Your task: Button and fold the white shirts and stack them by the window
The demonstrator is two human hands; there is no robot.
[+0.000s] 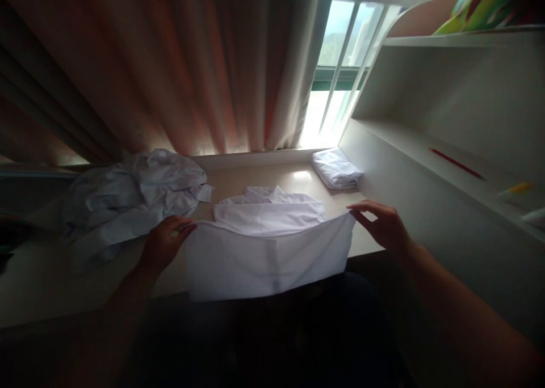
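A white collared shirt [272,263] lies partly on the table, its collar toward the window and its lower part lifted at the table's front edge. My left hand [164,241] pinches one corner of the raised edge between thumb and fingers. At the opposite corner, my right hand [378,223] grips the same edge in a pinch. Between the two hands the cloth sags slightly and hangs down over the table's edge.
Crumpled white shirts [145,189] are heaped at the left of the table [238,178]. A folded white garment [336,168] sits at the back right, beside a shelf unit [409,167]. On its shelf lies a red pencil [457,164]. Curtains [191,64] hang behind.
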